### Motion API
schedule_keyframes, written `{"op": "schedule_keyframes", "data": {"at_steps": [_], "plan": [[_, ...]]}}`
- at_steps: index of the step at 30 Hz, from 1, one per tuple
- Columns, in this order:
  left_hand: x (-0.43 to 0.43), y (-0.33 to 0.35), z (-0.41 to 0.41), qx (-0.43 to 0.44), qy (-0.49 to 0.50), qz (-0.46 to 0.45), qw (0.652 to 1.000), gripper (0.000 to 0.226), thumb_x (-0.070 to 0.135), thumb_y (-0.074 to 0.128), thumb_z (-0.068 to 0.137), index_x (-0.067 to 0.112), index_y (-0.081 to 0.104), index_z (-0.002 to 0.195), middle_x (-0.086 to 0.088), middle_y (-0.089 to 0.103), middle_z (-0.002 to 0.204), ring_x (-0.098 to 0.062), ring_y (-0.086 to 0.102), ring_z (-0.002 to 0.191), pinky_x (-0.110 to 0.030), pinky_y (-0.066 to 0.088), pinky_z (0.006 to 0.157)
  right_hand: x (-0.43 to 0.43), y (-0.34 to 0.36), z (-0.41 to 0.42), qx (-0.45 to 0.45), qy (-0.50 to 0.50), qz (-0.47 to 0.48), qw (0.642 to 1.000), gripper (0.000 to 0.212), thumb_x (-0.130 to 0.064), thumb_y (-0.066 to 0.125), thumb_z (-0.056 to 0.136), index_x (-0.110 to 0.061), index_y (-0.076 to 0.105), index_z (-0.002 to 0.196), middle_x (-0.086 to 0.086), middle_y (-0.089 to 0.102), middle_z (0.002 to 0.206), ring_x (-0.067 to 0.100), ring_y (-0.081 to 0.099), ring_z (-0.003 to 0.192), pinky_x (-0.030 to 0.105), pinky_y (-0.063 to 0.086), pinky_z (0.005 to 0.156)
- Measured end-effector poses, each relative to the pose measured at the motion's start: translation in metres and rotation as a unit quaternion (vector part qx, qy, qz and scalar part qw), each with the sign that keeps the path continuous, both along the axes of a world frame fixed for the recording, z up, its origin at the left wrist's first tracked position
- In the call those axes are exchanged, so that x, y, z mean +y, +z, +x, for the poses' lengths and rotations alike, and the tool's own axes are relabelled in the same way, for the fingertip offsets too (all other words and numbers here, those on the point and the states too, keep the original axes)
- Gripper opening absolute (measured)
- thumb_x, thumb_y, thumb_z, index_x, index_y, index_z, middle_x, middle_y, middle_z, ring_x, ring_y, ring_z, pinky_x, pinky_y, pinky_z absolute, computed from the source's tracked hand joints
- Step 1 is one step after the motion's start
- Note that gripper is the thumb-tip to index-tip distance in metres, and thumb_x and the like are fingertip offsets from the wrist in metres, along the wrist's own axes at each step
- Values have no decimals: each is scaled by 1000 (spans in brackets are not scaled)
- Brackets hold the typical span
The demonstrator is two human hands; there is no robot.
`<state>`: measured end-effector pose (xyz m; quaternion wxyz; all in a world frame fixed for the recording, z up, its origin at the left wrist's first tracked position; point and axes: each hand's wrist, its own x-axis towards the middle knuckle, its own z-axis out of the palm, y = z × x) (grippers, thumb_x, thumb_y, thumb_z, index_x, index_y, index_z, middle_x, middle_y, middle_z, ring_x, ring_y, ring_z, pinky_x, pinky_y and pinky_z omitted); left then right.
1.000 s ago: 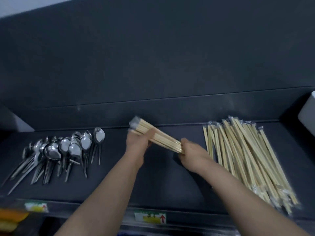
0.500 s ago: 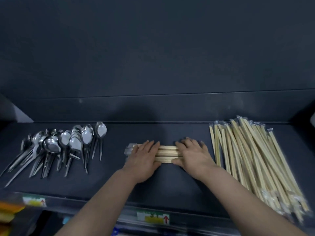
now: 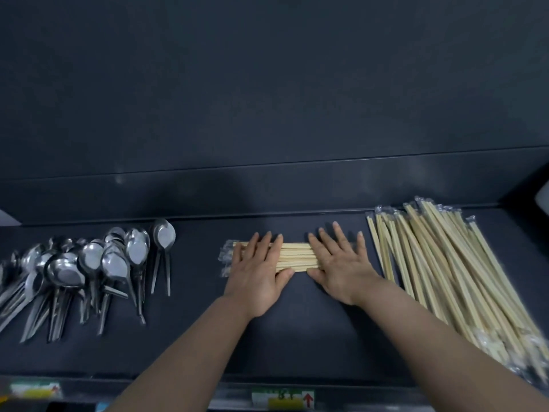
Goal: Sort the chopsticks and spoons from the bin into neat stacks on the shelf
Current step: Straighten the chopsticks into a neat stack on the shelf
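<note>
my left hand (image 3: 258,275) and right hand (image 3: 341,267) lie flat, fingers (image 3: 337,233) spread, on light, stiff, roll-prone chopsticks (image 3: 297,257); i'd pinch both ends.

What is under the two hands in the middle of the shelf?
A small bundle of wrapped chopsticks, lying crosswise under the flat left hand and right hand. Its right end is covered.

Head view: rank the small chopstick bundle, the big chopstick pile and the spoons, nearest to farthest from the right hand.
1. Small chopstick bundle: under the right hand, touching.
2. Big chopstick pile: just to its right.
3. Spoons: far left, beyond the left hand.
</note>
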<state>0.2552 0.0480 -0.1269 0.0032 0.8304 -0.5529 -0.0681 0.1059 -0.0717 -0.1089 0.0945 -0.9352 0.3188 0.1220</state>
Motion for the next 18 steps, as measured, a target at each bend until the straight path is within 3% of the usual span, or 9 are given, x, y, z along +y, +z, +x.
{"op": "schedule_keyframes", "data": {"at_steps": [4,9,13,16,18], "plan": [[-23,4,19,15,0,12,1000,70,59,21,98,25,-2,155,0,0,164,-23,-4,150,-50,-2,120,-17,3,19,-6,-24,3,1000,65,-44,25,101,-26,-11,152,1,-11,161,24,-28,142,57,-17,111],[-18,-3,16,-10,13,-34,999,59,46,21,103,26,1,155,-1,0,164,-18,-6,150,-50,-4,120,5,-14,17,-111,-40,-46,992,58,-27,23,102,-23,-2,154,2,-5,161,19,-22,144,49,-15,113],[-16,-7,19,0,13,-51,999,56,42,22,104,29,2,155,2,2,164,-15,-6,150,-48,-7,120,7,-25,19,-139,-54,-76,986,64,-36,2,92,-21,5,154,2,4,161,17,-12,147,45,-18,112],[-26,-7,34,5,-7,-46,999,56,41,22,104,29,1,155,2,0,164,-15,-8,150,-46,-7,121,-6,-25,28,-129,-65,-65,987,56,-35,15,101,-23,2,154,0,-2,162,16,-14,147,47,-15,114],[-32,-5,40,10,-18,-43,999,56,41,21,105,29,1,155,2,-1,164,-15,-9,150,-45,-8,121,-9,-26,33,-143,-73,-67,985,59,-38,12,98,-23,6,154,1,1,162,16,-13,147,47,-14,115]]}}
